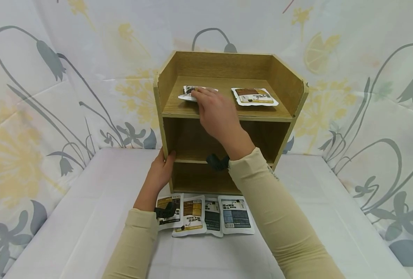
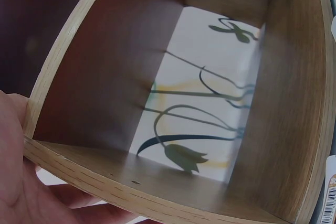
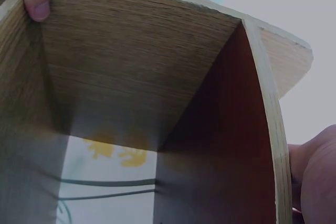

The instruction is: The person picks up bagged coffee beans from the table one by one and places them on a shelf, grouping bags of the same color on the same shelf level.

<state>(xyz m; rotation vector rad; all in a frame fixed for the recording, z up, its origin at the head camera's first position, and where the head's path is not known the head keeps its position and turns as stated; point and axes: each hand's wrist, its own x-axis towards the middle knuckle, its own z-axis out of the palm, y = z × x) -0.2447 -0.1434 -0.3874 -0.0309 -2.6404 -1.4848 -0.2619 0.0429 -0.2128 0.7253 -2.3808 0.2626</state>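
A small wooden shelf unit [image 1: 224, 62] stands at the middle of the table, its tiers facing me. My left hand [image 1: 161, 170] grips its left side panel, the thumb lapping over the front edge and the fingers outside, as the left wrist view shows. Over the top tier, my right hand [image 1: 218, 112] holds a white-edged pouch [image 1: 189, 97] at the left, fingers bent over it. The hand covers much of that pouch, and the thumb is hidden. To its right a flat brown and yellow pouch [image 1: 255, 97] lies on the same tier.
In front of the shelf's base lie several printed pouches in an overlapping row, among them a yellow-brown pouch [image 1: 192, 215] and a blue one [image 1: 235, 217]. A white cloth [image 1: 70, 217] covers the table. Behind hangs a flower-print curtain [image 1: 98, 46].
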